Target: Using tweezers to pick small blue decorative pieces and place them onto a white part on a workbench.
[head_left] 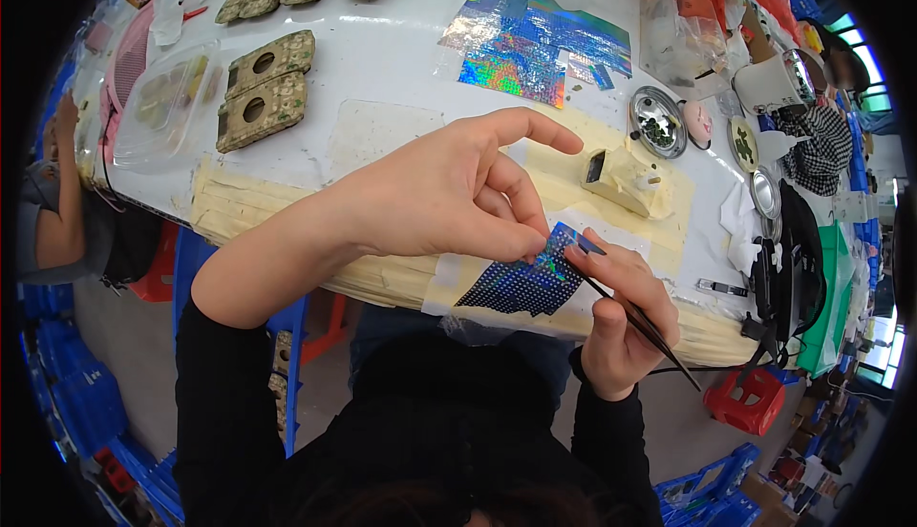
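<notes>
A blue holographic sticker sheet [516,290] with rows of small dots lies at the table's front edge, and its upper right part is raised between my hands. My left hand [449,183] pinches the raised edge between thumb and fingers, its index finger stretched out above. The very tips partly hide what is between them. My right hand [626,312] holds dark, thin tweezers [659,341] slanting down to the right. Its fingertips also touch the raised part of the sheet. Right behind my hands stands a block wrapped in cream tape [630,181].
Camouflaged model tank hulls [266,88] stand at the left and far left. Larger holographic sheets [535,40] lie at the back. A round metal tin [659,122] holds small green pieces. A clear plastic box [167,107] is at left, near another person's arm [62,202].
</notes>
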`<state>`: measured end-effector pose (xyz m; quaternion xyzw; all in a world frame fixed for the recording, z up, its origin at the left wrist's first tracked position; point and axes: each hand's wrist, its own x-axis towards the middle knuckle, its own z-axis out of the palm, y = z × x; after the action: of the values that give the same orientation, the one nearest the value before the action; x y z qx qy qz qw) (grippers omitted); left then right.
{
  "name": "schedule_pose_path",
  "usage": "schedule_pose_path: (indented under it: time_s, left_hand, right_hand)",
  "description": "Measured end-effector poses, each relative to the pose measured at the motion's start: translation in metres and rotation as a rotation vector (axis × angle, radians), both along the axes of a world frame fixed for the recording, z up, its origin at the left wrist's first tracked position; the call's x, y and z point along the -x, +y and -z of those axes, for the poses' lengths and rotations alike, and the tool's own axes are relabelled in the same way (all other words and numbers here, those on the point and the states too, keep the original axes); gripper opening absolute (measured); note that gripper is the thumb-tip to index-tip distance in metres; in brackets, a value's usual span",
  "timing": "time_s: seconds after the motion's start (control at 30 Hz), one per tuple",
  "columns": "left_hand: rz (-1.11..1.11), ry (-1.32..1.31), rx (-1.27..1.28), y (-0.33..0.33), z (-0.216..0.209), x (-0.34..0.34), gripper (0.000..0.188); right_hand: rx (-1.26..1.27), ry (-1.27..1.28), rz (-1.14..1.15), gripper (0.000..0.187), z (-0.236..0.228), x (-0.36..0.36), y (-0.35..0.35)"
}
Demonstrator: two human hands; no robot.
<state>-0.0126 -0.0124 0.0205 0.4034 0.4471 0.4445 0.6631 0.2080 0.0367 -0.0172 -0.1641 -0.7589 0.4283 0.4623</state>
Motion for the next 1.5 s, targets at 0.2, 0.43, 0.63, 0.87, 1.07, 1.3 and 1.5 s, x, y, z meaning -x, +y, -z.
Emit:
schedule_pose_path:
  time_s: [0.2, 0.43, 0.63, 0.87, 1.07, 1.3, 1.5]
  left_hand:
    - [-0.013, 0.003, 0.008, -0.0002, -0.0009, -0.0004, 0.071]
    - [-0.019, 0.019, 0.017, -0.0012, -0.0029, -0.0004, 0.071]
    - [-0.016, 0.032, 0.019, -0.0002, -0.0024, -0.0010, 0.072]
    - [-0.019, 0.050, 0.015, 0.0000, -0.0030, -0.0012, 0.070]
    - [-0.018, 0.015, 0.037, -0.0005, -0.0057, -0.0033, 0.066]
    - [-0.016, 0.003, 0.033, -0.0007, -0.0041, -0.0030, 0.065]
    - [-0.024, 0.012, 0.022, -0.0005, -0.0036, -0.0030, 0.066]
  right_hand:
    - [-0.063, -0.041, -0.040, 0.033, -0.0022, -0.0006, 0.0026]
    - [-0.122, -0.048, -0.031, 0.029, -0.0025, 0.0000, 0.0033]
    - [-0.183, -0.078, -0.013, 0.026, -0.0061, 0.0011, 0.0023]
    - [-0.197, -0.091, -0.015, 0.024, -0.0092, 0.0025, 0.0029]
    - [-0.148, -0.063, -0.034, 0.026, -0.0087, 0.0022, 0.0036]
    - [-0.130, -0.065, -0.046, 0.027, -0.0086, 0.0020, 0.0036]
    - [-0.187, -0.098, -0.018, 0.023, -0.0103, 0.0037, 0.0022]
